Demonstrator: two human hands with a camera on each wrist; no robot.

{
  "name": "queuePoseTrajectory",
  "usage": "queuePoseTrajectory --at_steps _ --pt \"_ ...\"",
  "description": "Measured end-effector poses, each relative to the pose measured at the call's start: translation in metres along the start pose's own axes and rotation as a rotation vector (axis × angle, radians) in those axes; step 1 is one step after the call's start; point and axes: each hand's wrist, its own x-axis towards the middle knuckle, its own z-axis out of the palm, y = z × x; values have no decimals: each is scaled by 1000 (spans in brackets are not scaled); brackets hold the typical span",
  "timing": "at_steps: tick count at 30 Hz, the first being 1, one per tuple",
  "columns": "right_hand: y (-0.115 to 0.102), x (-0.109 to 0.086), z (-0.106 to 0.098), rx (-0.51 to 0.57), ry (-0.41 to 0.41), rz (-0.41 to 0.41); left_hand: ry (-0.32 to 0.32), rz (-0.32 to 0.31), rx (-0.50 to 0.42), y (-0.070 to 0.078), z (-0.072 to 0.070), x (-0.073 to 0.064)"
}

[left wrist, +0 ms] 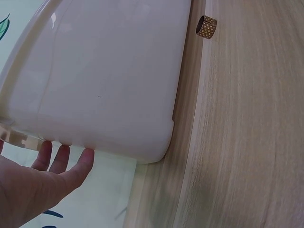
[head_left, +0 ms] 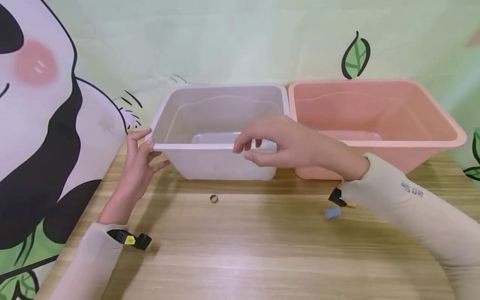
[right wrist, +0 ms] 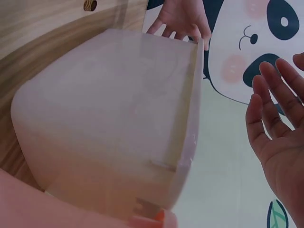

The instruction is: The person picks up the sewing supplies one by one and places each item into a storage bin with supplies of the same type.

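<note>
My left hand [head_left: 136, 168] is at the left front corner of a white plastic bin [head_left: 225, 162], its thumb and fingers gripping the rim. In the left wrist view, the fingertips [left wrist: 86, 156] touch the bin's outer wall below the rim. Over the front rim of the same bin, toward its right side, hovers my right hand [head_left: 281, 141], its fingers loosely bent and holding nothing. The right wrist view shows that hand's fingers spread apart from the bin. A small bronze-coloured ring [head_left: 213, 199] with a dotted surface lies on the table in front of the bin.
Right beside the white bin stands a pink bin [head_left: 375, 143]. A small light-blue cylinder [head_left: 332, 213] lies on the wooden table [head_left: 232, 250], below the right sleeve. Behind the bins hangs a pale green backdrop [head_left: 225, 41] with a panda and leaves.
</note>
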Motion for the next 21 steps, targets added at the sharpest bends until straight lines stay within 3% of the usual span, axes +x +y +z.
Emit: queuePoseTrajectory --at_steps 8,11,17,21 --pt "-5 -10 15 12 -18 45 -2 2 -9 0 0 2" --pt "-5 -12 22 -5 -30 53 0 1 -8 0 -2 1" --pt "-8 -18 32 -42 -62 144 8 -3 -5 0 -4 0" --pt "-6 -21 41 -92 -51 135 -1 5 5 0 -6 -1"
